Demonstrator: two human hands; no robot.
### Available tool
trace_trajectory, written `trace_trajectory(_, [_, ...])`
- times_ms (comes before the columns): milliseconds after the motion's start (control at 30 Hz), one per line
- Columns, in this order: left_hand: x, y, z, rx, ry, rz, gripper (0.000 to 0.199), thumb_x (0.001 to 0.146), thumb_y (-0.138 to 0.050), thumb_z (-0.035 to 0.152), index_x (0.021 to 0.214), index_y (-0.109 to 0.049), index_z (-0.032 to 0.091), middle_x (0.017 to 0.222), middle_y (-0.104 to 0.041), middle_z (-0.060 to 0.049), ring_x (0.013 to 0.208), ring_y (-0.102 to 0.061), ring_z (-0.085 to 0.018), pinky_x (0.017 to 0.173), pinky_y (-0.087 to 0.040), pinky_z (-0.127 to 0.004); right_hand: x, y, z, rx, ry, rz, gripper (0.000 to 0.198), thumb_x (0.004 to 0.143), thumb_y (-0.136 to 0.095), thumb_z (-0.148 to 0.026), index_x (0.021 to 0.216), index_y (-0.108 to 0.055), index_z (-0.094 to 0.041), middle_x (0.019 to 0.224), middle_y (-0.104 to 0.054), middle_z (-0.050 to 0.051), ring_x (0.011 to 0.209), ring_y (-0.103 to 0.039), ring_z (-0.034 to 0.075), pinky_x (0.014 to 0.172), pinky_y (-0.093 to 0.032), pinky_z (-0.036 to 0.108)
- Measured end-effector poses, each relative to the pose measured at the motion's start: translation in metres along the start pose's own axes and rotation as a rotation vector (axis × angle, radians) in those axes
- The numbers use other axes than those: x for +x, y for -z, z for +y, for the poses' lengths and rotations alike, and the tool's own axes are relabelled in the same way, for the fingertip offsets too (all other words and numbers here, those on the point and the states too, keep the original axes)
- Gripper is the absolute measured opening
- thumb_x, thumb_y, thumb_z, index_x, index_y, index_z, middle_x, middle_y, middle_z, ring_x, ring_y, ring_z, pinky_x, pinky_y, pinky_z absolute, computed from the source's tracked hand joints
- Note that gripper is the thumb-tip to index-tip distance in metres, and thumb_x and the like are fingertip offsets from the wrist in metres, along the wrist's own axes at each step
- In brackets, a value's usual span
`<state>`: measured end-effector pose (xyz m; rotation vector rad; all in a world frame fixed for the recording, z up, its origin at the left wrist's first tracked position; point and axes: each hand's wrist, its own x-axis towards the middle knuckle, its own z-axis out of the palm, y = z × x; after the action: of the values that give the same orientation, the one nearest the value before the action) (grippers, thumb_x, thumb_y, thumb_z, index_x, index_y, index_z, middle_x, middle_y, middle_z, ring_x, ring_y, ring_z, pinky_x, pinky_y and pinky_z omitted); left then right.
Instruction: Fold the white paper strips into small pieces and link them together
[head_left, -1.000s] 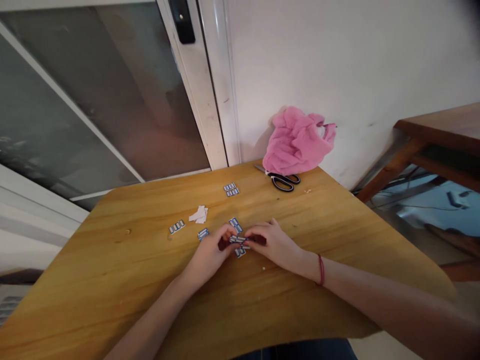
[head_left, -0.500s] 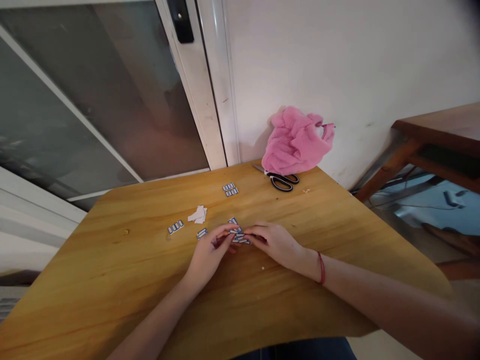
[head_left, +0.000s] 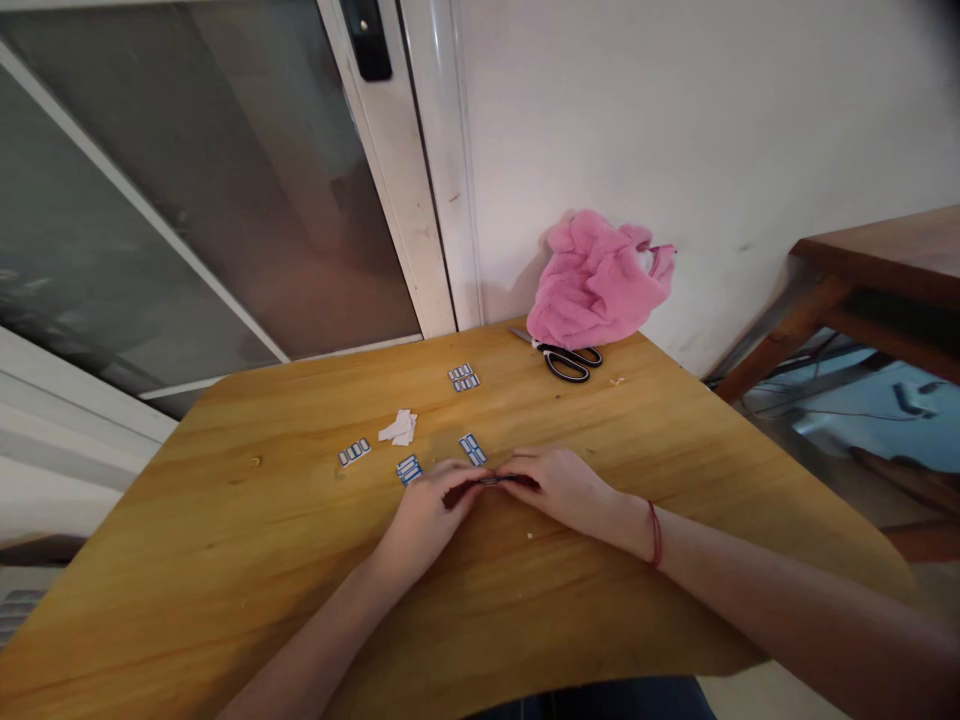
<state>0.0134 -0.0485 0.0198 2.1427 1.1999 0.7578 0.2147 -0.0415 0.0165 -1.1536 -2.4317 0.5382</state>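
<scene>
Left hand [head_left: 424,507] and right hand [head_left: 559,487] meeting fingertip to fingertip low over the wooden table [head_left: 225,560], pinching between them a small stack of blue-and-white slips [head_left: 489,481], seen edge-on and mostly hidden. Just beyond the fingers, two loose slips [head_left: 473,449] [head_left: 409,468] flat on the table. Farther beyond the hands, white paper scraps [head_left: 398,429], black-handled scissors [head_left: 568,359] touching a pink cloth [head_left: 596,280].

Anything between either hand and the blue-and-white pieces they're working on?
Nothing visible. The left hand and right hand meet fingertip to fingertip over the small stack of pieces on the table. The other loose pieces lie beyond, apart from the hands.
</scene>
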Motion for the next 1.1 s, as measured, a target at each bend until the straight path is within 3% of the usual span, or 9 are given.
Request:
trace_trajectory(200, [0.0,0.003,0.004,-0.021,0.044,-0.012,0.02,0.081,-0.053,0.021,0.099,-0.061,0.025,0.091,-0.064,0.0,0.076,-0.059,-0.013,0.071,-0.049,-0.026,0.003,0.0,-0.003,0.045,-0.034,0.006,0.019,0.085,-0.052,-0.024,0.101,-0.063,-0.022,0.094,-0.066,0.002,0.082,-0.06,0.014,0.072,-0.043,0.024])
trace_trajectory(433, [0.002,0.006,0.002,-0.007,0.047,0.02,0.013,0.081,-0.052,0.021,0.083,-0.065,0.023,0.079,-0.063,0.001,0.071,-0.058,-0.012,0.067,-0.047,-0.024,0.003,0.001,-0.003,0.046,-0.044,0.011,0.019,0.084,-0.054,-0.024,0.101,-0.063,-0.023,0.089,-0.066,0.0,0.074,-0.058,0.013,0.066,-0.041,0.023])
trace_trajectory(833, [0.002,0.009,0.007,-0.048,0.061,-0.06,0.015,0.084,-0.047,0.023,0.087,-0.062,0.024,0.086,-0.064,0.001,0.079,-0.059,-0.014,0.072,-0.047,-0.025,0.003,0.003,-0.005,0.034,-0.053,0.013,0.015,0.083,-0.053,-0.022,0.093,-0.064,-0.022,0.086,-0.066,0.0,0.074,-0.059,0.013,0.065,-0.04,0.022])
trace_trajectory(933, [0.005,0.009,0.001,0.042,0.053,0.049,0.017,0.086,-0.045,0.024,0.093,-0.061,0.024,0.091,-0.062,-0.001,0.084,-0.056,-0.015,0.077,-0.046,-0.028,0.002,0.004,-0.004,0.056,-0.089,0.036,0.016,0.085,-0.051,-0.022,0.095,-0.064,-0.022,0.088,-0.066,0.001,0.074,-0.06,0.013,0.065,-0.04,0.023])
trace_trajectory(1100, [0.015,0.004,-0.018,0.409,0.038,0.205,0.027,0.083,-0.052,0.029,0.109,-0.059,0.026,0.106,-0.055,-0.006,0.1,-0.044,-0.023,0.091,-0.035,-0.041,0.002,0.003,-0.001,0.076,-0.204,0.162,0.015,0.086,-0.048,-0.024,0.093,-0.061,-0.021,0.084,-0.066,0.001,0.07,-0.059,0.013,0.062,-0.038,0.023])
